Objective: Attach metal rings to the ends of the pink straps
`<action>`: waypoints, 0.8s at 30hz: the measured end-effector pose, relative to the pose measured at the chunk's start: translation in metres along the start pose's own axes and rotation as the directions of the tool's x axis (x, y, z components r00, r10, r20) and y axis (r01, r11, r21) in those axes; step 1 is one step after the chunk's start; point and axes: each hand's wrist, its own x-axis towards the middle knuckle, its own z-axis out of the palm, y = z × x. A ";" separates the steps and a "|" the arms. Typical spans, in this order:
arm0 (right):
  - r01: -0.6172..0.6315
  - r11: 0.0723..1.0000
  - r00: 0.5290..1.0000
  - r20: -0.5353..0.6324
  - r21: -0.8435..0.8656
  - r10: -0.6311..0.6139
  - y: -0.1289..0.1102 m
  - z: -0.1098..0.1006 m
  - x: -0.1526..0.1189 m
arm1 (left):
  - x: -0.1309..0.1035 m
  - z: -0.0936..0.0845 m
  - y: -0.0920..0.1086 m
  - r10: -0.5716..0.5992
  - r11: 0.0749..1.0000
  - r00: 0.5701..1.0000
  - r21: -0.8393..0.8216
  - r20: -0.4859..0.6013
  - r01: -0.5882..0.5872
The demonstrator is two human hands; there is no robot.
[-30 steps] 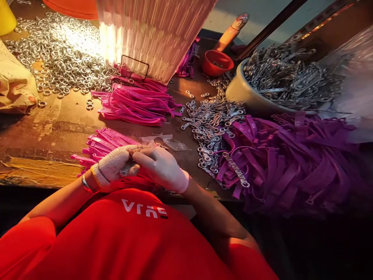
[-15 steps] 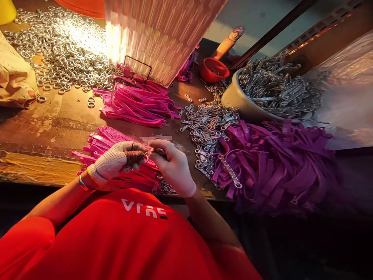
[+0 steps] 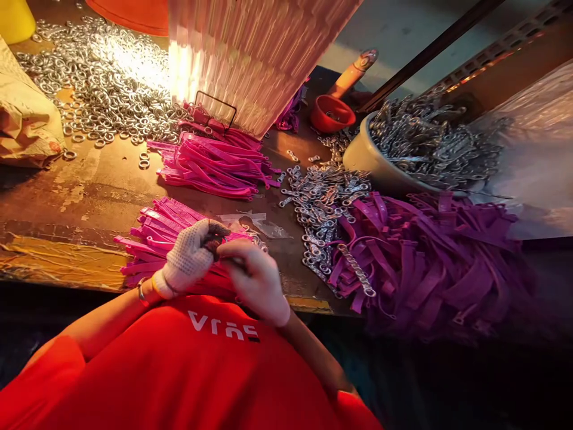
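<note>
My left hand (image 3: pixel 190 257), in a dotted knit glove with dark, worn fingertips, is closed in front of my red shirt. Its fingers curl around something too small and hidden to name. Meeting it from the other side is my right hand (image 3: pixel 259 278), pale-gloved and blurred, with thumb and fingers pinched together. What lies between the fingertips is hidden. Below and behind both hands spreads a bundle of pink straps (image 3: pixel 156 239), with some metal links at its right end. A second pink strap bundle (image 3: pixel 215 164) lies farther back on the worn table (image 3: pixel 89 197).
Loose metal rings (image 3: pixel 120 89) are heaped at the back left, beside a paper sack (image 3: pixel 27 113). Small metal links (image 3: pixel 324 197) and a purple strap pile (image 3: pixel 430 257) lie at right. A tub (image 3: pixel 362 149) of metal pieces, a red bowl (image 3: pixel 331 113) and a ribbed clear panel (image 3: pixel 250 60) stand behind.
Both hands have shifted slightly; the right has dropped and turned toward the left. A metal ring seen earlier at the left fingertips is now hidden. The whole view has shifted a little.
</note>
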 end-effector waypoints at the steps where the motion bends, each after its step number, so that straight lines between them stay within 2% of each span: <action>1: -0.038 0.996 0.998 -0.052 0.077 0.042 -0.003 -0.001 -0.001 | 0.000 0.000 0.003 0.055 0.995 0.998 0.089 -0.004 -0.055; 3: -0.093 0.979 0.984 -0.137 0.180 0.118 -0.006 -0.003 -0.001 | -0.001 -0.001 0.010 0.149 0.962 0.988 0.226 0.029 -0.152; 5: -0.118 0.967 0.975 -0.160 0.226 0.156 -0.007 -0.005 0.000 | -0.001 0.002 0.018 0.218 0.918 0.975 0.328 0.049 -0.222; 7: -0.129 0.962 0.972 -0.160 0.242 0.170 -0.007 -0.007 0.000 | -0.001 0.006 0.022 0.237 0.895 0.971 0.380 0.045 -0.236; 11: -0.061 0.963 0.980 -0.169 0.264 0.108 -0.010 -0.018 -0.002 | 0.006 0.007 0.022 0.213 0.895 0.976 0.393 0.037 -0.211; 14: 0.027 0.919 0.946 -0.308 0.392 0.104 -0.019 -0.037 -0.002 | 0.016 -0.010 0.016 0.212 0.916 0.971 0.368 -0.108 -0.159; 15: 0.031 0.907 0.925 -0.356 0.421 0.134 -0.022 -0.042 -0.001 | 0.018 -0.016 0.014 0.155 0.949 0.974 0.299 -0.167 -0.100; 16: 0.009 0.902 0.911 -0.375 0.432 0.171 -0.023 -0.046 0.000 | 0.020 -0.022 0.013 0.051 0.984 0.981 0.179 -0.186 -0.018; 17: -0.033 0.904 0.907 -0.367 0.427 0.206 -0.024 -0.047 0.003 | 0.021 -0.026 0.012 -0.083 0.996 0.987 0.016 -0.140 0.086; 19: -0.139 0.915 0.922 -0.288 0.380 0.260 -0.021 -0.043 0.009 | 0.020 -0.026 0.012 -0.289 0.904 0.953 -0.302 0.087 0.302; 21: -0.197 0.924 0.935 -0.220 0.329 0.277 -0.015 -0.032 0.017 | 0.015 -0.020 0.015 -0.313 0.777 0.906 -0.472 0.284 0.417; 22: -0.206 0.929 0.936 -0.214 0.308 0.279 -0.012 -0.025 0.019 | 0.012 -0.016 0.017 -0.292 0.758 0.898 -0.493 0.328 0.427; 24: -0.213 0.939 0.935 -0.221 0.270 0.276 -0.007 -0.014 0.022 | 0.006 -0.008 0.020 -0.251 0.808 0.907 -0.442 0.339 0.389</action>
